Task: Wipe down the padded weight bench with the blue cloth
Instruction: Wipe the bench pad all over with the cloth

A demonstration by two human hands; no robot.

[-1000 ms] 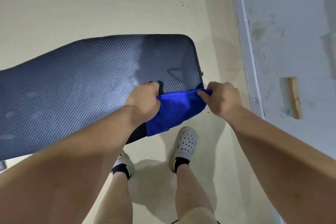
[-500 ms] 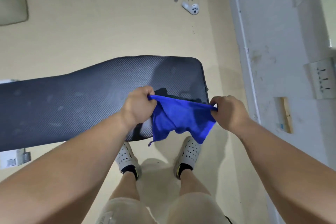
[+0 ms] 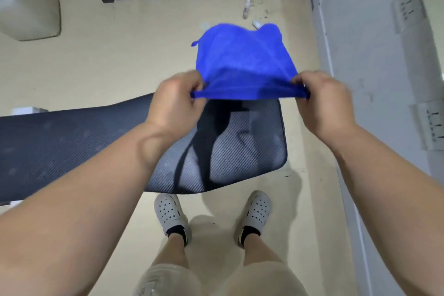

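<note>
Blue cloth; black weave-patterned bench; seemingly beige floor.

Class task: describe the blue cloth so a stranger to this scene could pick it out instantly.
Find the long dark padded bench crossing the floor. Above its right end, the left hand and right hand pinch the blue cloth taut. It is the only vivid blue thing here.
</note>
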